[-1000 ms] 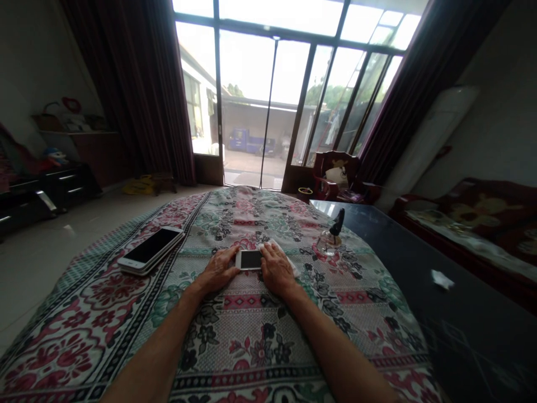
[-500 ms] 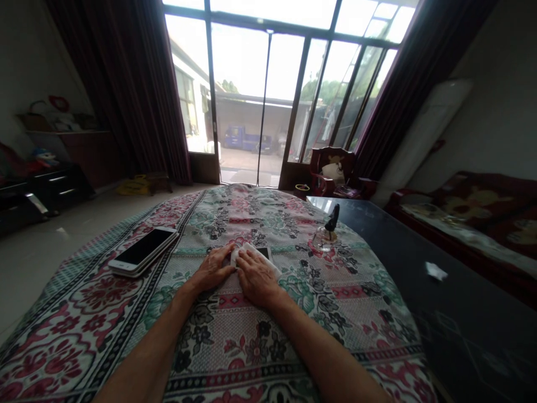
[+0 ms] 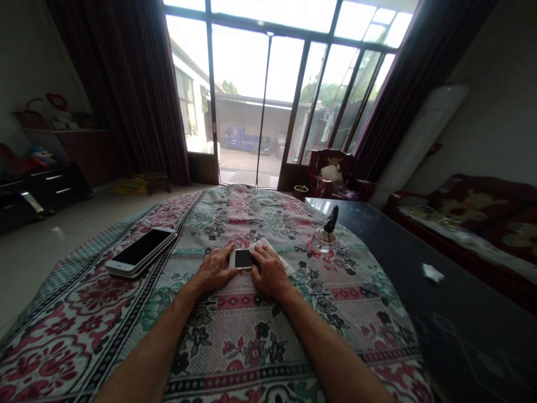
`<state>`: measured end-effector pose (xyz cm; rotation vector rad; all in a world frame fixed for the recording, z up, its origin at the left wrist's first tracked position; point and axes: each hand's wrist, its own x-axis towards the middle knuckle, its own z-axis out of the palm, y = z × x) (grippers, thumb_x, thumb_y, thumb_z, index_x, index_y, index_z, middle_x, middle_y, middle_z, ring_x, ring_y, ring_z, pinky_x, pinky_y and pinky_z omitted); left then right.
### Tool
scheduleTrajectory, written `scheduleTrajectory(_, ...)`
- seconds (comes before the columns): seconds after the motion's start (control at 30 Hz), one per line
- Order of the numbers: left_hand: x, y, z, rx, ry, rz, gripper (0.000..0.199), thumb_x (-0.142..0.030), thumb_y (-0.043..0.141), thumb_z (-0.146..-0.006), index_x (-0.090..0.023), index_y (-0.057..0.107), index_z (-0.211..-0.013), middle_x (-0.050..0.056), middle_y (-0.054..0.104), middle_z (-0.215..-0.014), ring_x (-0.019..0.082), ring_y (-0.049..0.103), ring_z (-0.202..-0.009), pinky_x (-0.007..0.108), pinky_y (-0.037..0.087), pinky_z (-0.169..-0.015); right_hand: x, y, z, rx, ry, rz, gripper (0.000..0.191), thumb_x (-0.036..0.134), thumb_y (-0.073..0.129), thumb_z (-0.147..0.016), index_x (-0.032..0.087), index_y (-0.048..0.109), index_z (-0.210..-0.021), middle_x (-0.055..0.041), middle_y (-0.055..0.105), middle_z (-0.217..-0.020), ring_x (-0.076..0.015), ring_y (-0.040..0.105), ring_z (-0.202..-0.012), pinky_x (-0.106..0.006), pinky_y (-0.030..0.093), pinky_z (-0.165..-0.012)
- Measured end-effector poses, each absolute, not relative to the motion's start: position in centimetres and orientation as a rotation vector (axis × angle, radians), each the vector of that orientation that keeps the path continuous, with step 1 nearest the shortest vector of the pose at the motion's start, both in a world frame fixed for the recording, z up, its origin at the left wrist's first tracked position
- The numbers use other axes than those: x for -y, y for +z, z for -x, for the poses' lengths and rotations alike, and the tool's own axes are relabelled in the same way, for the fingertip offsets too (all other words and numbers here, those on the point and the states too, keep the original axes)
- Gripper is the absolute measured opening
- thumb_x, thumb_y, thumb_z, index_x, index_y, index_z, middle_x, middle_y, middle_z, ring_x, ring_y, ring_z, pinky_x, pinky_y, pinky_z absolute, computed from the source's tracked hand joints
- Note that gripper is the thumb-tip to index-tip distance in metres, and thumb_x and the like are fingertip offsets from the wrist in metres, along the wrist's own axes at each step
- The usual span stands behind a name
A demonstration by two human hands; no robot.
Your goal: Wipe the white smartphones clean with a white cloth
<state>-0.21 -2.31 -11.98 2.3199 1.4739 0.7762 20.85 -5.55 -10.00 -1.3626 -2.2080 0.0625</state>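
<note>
A small white phone [image 3: 243,258] with a dark screen lies face up on the patterned tablecloth [image 3: 251,319]. My left hand [image 3: 215,268] grips its left end, thumb at the near edge and fingers at the far edge. Under the fingers of my right hand [image 3: 271,272] is a white tissue [image 3: 262,242], pressed on the phone's right part. That end of the phone is hidden by the hand and tissue. The tissue's edges stick out beyond the fingers and to the right of the hand.
Left of my hands, a larger white phone [image 3: 142,247] rests on another flat device. A clear bottle with a black spray top [image 3: 331,224] stands to the right. Beyond the cloth, a crumpled white tissue [image 3: 432,273] lies on a dark table [image 3: 419,240].
My right hand has slid right with the tissue across the phone, uncovering the phone's left and middle screen. My left hand stays at the phone's left end.
</note>
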Motion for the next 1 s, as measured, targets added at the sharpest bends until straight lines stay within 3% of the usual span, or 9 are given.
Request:
scheduleTrajectory(0.13, 2.2, -12.2, 0.3, -1.487, 0.8, -2.342, 0.073, -0.036, 0.064, -0.075, -0.012, 0.043, -0.141, 0.014, 0.057, -0.133, 0.03, 0.048, -0.123, 0.04, 0.038, -0.104, 6.2, -10.0, -19.3, 2.265, 0.115, 1.313, 0.045, 0.025, 0.049, -0.086, 0.013, 0.055, -0.129, -0.0117, 0.047, -0.143, -0.0275, 0.037, -0.134, -0.045, 0.024, -0.114)
scheduleTrajectory(0.33, 2.2, -12.5, 0.4, -1.575, 0.85, -2.363, 0.067, -0.034, 0.06, -0.08, -0.008, 0.045, -0.139, 0.016, 0.061, -0.123, 0.029, 0.052, -0.117, 0.04, 0.04, -0.101, 6.6, -10.2, -17.4, 2.4, 0.16, 1.159, 0.041, 0.026, 0.042, -0.092, 0.016, 0.053, -0.131, -0.0087, 0.047, -0.143, -0.0237, 0.035, -0.136, -0.042, 0.025, -0.115)
scheduleTrajectory(0.53, 2.8, -11.8, 0.0, -1.693, 0.795, -2.359, 0.071, -0.038, 0.068, -0.076, -0.015, 0.045, -0.139, 0.014, 0.062, -0.123, 0.031, 0.052, -0.117, 0.043, 0.039, -0.1, 5.6, -10.2, -18.5, 2.305, 0.155, 1.352, 0.042, 0.026, 0.037, -0.095, 0.017, 0.053, -0.132, -0.0079, 0.045, -0.145, -0.0233, 0.034, -0.137, -0.042, 0.024, -0.114)
scheduleTrajectory(0.8, 2.4, -11.2, 0.2, -1.63, 0.758, -2.377, 0.071, -0.036, 0.068, -0.074, -0.012, 0.047, -0.137, 0.015, 0.062, -0.124, 0.031, 0.055, -0.115, 0.041, 0.037, -0.101, 5.6, -9.9, -19.7, 2.223, 0.081, 1.553, 0.041, 0.031, 0.034, -0.096, 0.026, 0.05, -0.133, -0.0033, 0.042, -0.148, -0.0299, 0.025, -0.14, -0.061, 0.016, -0.108)
scheduleTrajectory(1.0, 1.1, -10.3, 1.0, -1.439, 0.751, -2.392, 0.077, -0.041, 0.072, -0.068, -0.015, 0.049, -0.136, 0.011, 0.064, -0.118, 0.029, 0.057, -0.11, 0.038, 0.043, -0.098, 4.9, -8.9, -19.7, 2.327, 0.06, 1.447, 0.041, 0.035, 0.038, -0.095, 0.023, 0.053, -0.131, -0.0049, 0.044, -0.146, -0.0303, 0.029, -0.137, -0.05, 0.028, -0.105)
